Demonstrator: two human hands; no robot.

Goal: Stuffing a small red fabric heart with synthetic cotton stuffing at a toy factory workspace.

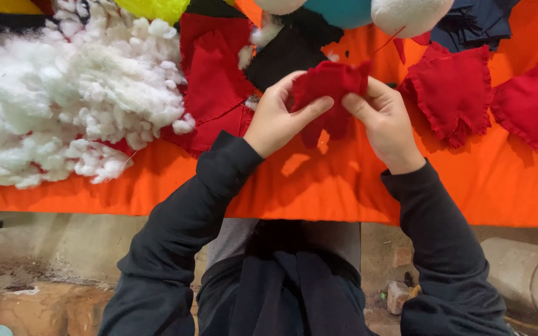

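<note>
Red felt piece (328, 87) held above the orange cloth (319, 186), near its front edge. My left hand (278, 118) pinches its left side, fingers closed; my right hand (384, 121) grips the right side likewise. Farther back: red stitched pouches (453, 93) right, white stuffing heap (76, 93) left.

No packages, labels, signs or screens show in the view.
</note>
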